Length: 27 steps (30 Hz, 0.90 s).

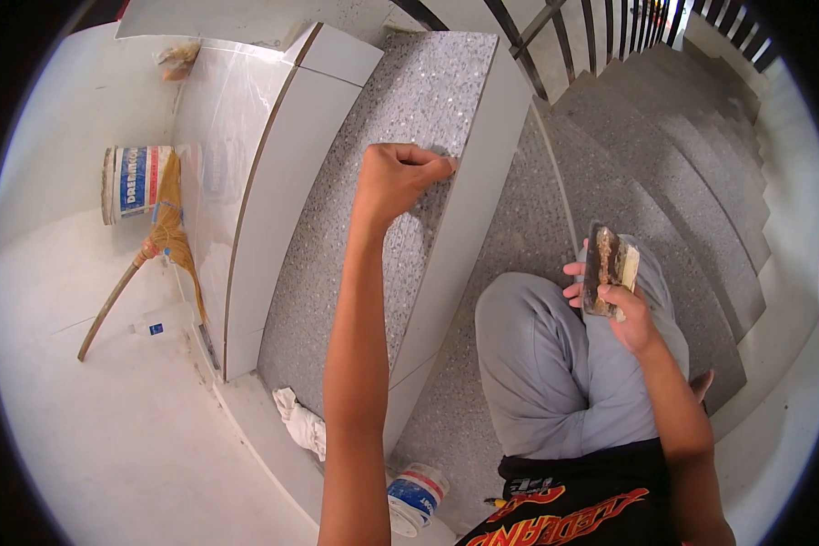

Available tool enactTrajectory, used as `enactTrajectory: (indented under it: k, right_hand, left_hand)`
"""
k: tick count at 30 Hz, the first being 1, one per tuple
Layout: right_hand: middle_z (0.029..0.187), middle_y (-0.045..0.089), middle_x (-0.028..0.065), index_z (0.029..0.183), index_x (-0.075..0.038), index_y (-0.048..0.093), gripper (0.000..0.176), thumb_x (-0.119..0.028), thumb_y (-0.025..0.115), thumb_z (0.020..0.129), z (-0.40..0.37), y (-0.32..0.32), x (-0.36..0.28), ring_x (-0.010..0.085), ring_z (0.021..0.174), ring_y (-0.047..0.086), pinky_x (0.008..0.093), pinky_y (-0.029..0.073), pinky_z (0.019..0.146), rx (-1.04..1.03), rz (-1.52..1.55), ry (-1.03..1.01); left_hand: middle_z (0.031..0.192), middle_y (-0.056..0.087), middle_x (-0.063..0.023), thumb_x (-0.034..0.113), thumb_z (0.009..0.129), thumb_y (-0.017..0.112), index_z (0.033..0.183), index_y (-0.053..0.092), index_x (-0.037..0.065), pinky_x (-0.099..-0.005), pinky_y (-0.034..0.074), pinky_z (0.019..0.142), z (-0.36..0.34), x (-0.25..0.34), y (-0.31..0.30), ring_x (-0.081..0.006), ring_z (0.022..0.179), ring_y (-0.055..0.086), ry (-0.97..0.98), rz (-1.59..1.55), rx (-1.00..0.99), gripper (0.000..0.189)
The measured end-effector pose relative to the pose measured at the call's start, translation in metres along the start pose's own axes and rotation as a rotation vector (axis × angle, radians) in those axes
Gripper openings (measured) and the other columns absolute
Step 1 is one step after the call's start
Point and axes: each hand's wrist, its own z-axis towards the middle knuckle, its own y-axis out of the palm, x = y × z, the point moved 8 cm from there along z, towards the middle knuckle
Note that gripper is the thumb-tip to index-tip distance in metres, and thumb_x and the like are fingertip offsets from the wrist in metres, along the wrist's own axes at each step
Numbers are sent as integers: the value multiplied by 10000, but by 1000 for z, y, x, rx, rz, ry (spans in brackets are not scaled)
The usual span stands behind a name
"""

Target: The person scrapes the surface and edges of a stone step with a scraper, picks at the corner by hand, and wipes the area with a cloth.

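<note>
Above the speckled grey step [337, 218], my left hand [400, 177] is closed, its fingertips pinched together at the step's front edge beside the pale riser [464, 218]. Anything between those fingertips is too small to make out. My right hand [630, 314] grips a small dark flat plate [594, 268] over my knee, with the thumb across its face. Brown and cream material is smeared on the plate.
A white cloth [300, 423] lies at the step's lower end, near a small labelled tub [417, 499]. At left are a larger bucket [136, 185] and a broom [168, 241]. Stairs [655, 173] curve down at right beside a dark railing [560, 41].
</note>
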Motion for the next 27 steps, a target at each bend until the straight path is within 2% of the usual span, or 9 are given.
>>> enactTrajectory:
  k: [7,13,15,25,27]
  right_hand:
    - [1264,511,214,1428,-40,257,674,-183,470,805,0,-1,1,283,1005,599,374,485,867,5,-43,18]
    - [1266,510,212,1429,-40,256,673,-188,470,808,0,0,0,276,1006,600,374,486,868,5,-52,19]
    - [1234,539,186,1418,-37,292,639,-140,463,811,0,2,-2,245,983,604,353,480,863,18,-13,19]
    - [1233,540,186,1418,-39,292,636,-138,457,812,0,1,-1,248,977,604,354,481,858,11,-20,12]
    - [1234,538,189,1415,-35,293,627,-136,451,816,0,1,-1,252,981,603,359,481,861,11,-23,24]
  left_hand:
    - [668,653,-56,165,686,781,728,714,-3,-249,466,592,3,1,1,-104,596,577,2,2,-17,186]
    - [662,647,-53,206,686,791,716,710,9,-250,457,577,3,-2,-2,-112,580,573,-55,59,-14,215]
    - [659,647,-53,218,684,797,710,711,15,-248,455,574,2,-2,-3,-112,576,571,-30,63,-13,221]
    - [639,636,-44,198,694,790,676,699,22,-234,444,560,0,1,-2,-105,564,555,-49,74,-6,199]
    - [617,629,-47,177,676,769,711,692,-7,-273,437,521,1,4,0,-118,532,539,17,20,-8,202]
